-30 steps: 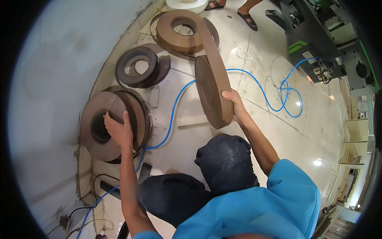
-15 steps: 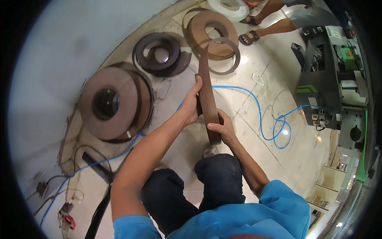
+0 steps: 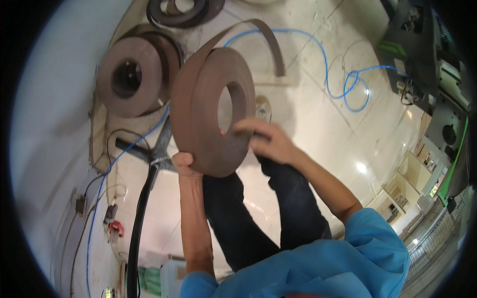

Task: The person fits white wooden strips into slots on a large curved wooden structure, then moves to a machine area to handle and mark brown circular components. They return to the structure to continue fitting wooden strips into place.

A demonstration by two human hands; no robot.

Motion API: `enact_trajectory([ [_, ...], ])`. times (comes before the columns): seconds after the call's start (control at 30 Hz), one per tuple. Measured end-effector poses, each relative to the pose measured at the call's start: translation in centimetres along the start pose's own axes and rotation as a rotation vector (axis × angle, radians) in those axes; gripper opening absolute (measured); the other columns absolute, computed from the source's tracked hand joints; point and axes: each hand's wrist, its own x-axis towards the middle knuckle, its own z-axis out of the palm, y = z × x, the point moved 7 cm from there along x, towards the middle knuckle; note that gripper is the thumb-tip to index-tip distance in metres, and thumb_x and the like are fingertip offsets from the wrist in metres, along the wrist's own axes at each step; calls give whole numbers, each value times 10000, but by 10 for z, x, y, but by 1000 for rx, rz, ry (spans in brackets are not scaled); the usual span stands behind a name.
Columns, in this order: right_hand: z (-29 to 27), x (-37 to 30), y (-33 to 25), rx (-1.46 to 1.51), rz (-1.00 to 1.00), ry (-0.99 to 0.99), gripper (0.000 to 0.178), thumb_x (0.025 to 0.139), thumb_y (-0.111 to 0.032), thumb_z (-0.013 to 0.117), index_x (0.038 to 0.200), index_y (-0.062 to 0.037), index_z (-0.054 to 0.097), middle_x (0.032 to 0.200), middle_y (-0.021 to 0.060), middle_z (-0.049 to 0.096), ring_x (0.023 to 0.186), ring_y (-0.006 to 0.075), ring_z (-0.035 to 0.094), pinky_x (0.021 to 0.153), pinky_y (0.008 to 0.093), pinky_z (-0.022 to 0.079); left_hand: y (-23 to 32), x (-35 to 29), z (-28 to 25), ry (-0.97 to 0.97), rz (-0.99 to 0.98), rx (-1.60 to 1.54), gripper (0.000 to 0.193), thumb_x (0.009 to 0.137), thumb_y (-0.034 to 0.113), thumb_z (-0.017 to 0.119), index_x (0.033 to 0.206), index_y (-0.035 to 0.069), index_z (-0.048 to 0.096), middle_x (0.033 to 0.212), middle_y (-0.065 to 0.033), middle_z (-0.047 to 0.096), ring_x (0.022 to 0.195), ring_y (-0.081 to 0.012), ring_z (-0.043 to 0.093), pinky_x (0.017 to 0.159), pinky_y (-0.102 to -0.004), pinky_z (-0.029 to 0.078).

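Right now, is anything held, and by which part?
A brown roll, by its lower outer edge, in the left hand. The right hand is too blurred to tell.

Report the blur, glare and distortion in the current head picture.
Head view: the right hand looks blurred; head view: bright glare spots on the pale glossy tiled floor; head view, left: the base of the pale painted wall bends.

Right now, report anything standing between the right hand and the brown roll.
Nothing visible: the right hand, blurred, is at the lower right of the brown roll; contact is unclear. The left hand holds the lower left edge; the loose strip arches above, clear.
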Motion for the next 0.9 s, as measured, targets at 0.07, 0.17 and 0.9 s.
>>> enact_trajectory([
  [0.07, -39, -12, 30, 166, 182, 393, 446, 1061, -359, 670, 1281, 28, 696, 1200, 136, 732, 1111, 199, 679, 1035, 353, 516, -7, -24, -6, 63, -25, 37, 1020, 645, 367, 884, 1502, -41, 508, 1316, -261, 654, 1133, -442, 677, 1005, -513, 554],
  [0.17, -73, -31, 61, -44, 319, 650, 351, 1079, -316, 649, 1178, 13, 719, 1005, 70, 735, 918, 142, 667, 870, 303, 533, -5, -54, -3, 116, -3, 95, 1075, 622, 416, 894, 1524, -11, 495, 1351, -257, 630, 1127, -457, 662, 983, -532, 551],
  [0.9, -60, -299, -206, -194, 485, 131, 442, 1051, -372, 667, 1354, -52, 690, 1209, 159, 759, 1101, 265, 727, 1007, 389, 553, 11, -184, 253, 200, -147, 340, 782, 701, 179, 840, 1395, 0, 527, 1141, -136, 680, 1037, -272, 688, 953, -408, 585],
])
